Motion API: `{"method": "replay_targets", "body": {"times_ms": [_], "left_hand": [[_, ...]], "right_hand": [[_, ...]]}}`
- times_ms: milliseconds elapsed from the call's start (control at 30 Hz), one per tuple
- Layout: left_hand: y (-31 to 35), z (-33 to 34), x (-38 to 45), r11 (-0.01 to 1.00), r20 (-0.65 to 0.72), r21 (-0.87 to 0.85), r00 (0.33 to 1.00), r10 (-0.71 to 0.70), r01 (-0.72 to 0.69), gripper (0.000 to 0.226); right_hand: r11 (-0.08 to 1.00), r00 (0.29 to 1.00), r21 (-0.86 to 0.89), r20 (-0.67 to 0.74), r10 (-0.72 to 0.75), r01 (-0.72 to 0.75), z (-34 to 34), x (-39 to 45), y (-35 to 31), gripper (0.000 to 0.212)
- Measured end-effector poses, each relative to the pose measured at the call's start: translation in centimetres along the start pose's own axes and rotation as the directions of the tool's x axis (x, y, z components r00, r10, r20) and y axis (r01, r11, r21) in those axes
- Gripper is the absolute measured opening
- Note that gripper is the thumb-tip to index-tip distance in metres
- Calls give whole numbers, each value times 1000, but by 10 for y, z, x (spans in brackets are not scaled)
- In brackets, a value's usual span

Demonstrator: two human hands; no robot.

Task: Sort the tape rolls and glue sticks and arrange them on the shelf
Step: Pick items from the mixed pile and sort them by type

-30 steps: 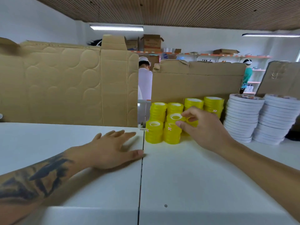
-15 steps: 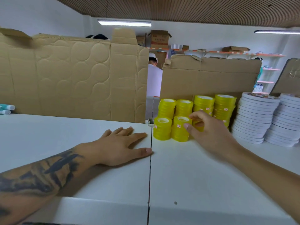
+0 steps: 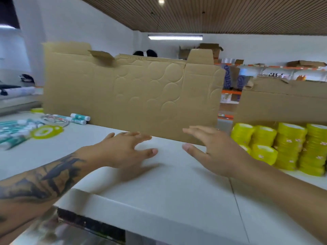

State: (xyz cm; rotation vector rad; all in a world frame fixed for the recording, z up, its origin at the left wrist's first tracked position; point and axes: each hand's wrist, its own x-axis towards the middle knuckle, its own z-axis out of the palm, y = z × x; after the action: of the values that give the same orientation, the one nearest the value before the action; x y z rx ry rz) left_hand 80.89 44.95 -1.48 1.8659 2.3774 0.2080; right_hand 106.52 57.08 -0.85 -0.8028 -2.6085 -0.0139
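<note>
Hovering empty hands (image 3: 122, 151) over shelf (image 3: 168, 183)

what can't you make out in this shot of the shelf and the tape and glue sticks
Head view only:
- Glue sticks at far left: blurred and cut by the frame edge, no count possible.
- Yellow tape stacks: right edge crops them; right hand hides the nearest.
- Left hand: motion blur, contact with the shelf top unclear.
- Behind the cardboard panel: hidden.

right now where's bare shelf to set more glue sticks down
Bare white shelf lies between the glue sticks at far left and the yellow tape stacks at right, in front of the cardboard. Both ends are crowded; the left hand and right hand hover mid-gap.
</note>
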Motion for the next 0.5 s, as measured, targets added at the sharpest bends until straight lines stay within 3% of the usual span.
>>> {"method": "replay_targets", "body": {"times_ms": [133,300,400,500], "left_hand": [[-79,-9,-17,990,-33,-18,990,-140,140,80],[-171,-19,-35,965,-146,-41,954,-261,258,71],[-217,-25,-39,946,-216,17,925,-313,324,70],[-252,-30,-37,900,-312,183,892,-328,395,65]], "right_hand": [[998,992,25,104,-68,66,36,42,-54,68],[990,970,100,213,-121,102,71,87,-116,63],[982,956,153,256,-146,109,91,110,-144,64],[975,948,181,266,-175,129,104,126,-166,67]]}}
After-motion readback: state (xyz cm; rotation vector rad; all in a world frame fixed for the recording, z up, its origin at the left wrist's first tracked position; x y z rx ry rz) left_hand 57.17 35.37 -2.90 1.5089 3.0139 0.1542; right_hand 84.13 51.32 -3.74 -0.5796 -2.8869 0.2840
